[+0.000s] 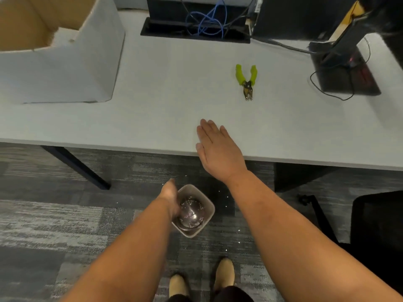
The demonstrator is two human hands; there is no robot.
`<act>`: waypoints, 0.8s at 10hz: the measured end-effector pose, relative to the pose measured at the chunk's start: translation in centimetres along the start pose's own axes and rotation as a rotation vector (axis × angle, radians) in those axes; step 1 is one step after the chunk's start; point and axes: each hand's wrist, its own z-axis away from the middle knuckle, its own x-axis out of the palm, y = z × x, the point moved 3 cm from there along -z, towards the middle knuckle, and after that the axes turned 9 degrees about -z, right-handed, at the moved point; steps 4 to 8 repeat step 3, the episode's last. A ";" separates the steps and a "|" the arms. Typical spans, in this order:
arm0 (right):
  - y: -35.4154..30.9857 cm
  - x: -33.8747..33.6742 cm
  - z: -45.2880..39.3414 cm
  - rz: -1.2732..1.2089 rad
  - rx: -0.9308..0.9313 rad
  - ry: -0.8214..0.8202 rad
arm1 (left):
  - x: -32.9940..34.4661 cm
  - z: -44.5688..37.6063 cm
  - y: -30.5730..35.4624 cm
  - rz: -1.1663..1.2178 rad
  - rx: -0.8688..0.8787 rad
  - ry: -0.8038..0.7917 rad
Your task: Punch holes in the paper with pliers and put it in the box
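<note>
Cardboard box (54, 53) sat far left on tabletop (152, 94), cables far back. Pliers (247, 81) lay far right of centre, well beyond right hand (218, 149), flat, released. Left hand (171, 199) at floor bin (196, 211), grip unclear.

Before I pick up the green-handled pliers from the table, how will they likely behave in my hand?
The pliers look stiff and probably heavy for their size, given the metal head. The handles lie spread, so they may swing at the pivot. They lie flat, so rolling seems unlikely.
</note>
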 end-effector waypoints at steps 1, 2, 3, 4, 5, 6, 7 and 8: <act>-0.1 -0.2 0.3 -0.013 0.035 -0.074 | 0.8 2.4 0.6 -0.138 0.034 0.018; -0.6 -0.9 1.1 -0.048 0.075 -0.116 | 1.7 5.8 1.5 -0.365 0.114 0.109; -0.6 -1.6 1.8 -0.047 0.097 -0.153 | 2.4 8.7 2.8 -0.475 0.291 0.248; -0.6 -1.6 1.8 -0.047 0.097 -0.153 | 2.4 8.7 2.8 -0.475 0.291 0.248; -0.6 -1.6 1.8 -0.047 0.097 -0.153 | 2.4 8.7 2.8 -0.475 0.291 0.248; -0.6 -1.6 1.8 -0.047 0.097 -0.153 | 2.4 8.7 2.8 -0.475 0.291 0.248; -0.6 -1.6 1.8 -0.047 0.097 -0.153 | 2.4 8.7 2.8 -0.475 0.291 0.248; -0.6 -1.6 1.8 -0.047 0.097 -0.153 | 2.4 8.7 2.8 -0.475 0.291 0.248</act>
